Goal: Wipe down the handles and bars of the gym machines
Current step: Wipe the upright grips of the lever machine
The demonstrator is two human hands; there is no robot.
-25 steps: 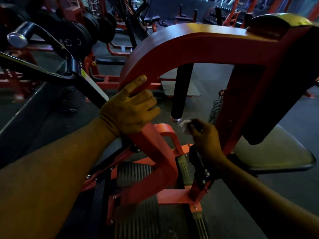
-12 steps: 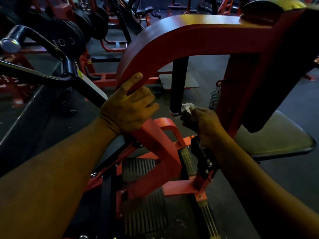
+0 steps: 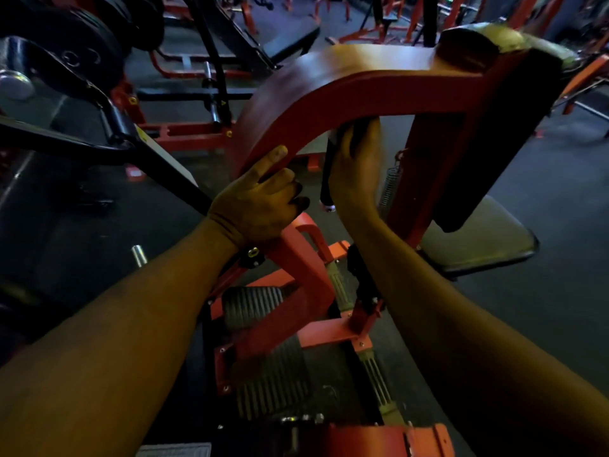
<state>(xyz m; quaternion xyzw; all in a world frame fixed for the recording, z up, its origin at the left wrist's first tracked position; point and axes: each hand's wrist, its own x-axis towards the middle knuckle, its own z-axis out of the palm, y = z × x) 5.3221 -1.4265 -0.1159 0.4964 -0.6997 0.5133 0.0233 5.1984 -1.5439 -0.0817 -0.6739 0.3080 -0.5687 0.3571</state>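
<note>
**Hands on the red machine**

The left hand [image 3: 255, 201] grips the curved red frame [image 3: 329, 90], fingers curled over its edge. Under the frame's arch, the right hand [image 3: 357, 163] wraps the black vertical bar [image 3: 326, 183] (a pale cloth [image 3: 333, 136] peeks out above the fingers).

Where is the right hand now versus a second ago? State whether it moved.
Yes. The right hand moved up the black handle, from its lower end to the top under the red arch.

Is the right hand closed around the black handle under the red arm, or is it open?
Closed: the right hand curls round the upper part of the hanging black handle. Motion blur hides whether a cloth is inside.
</note>
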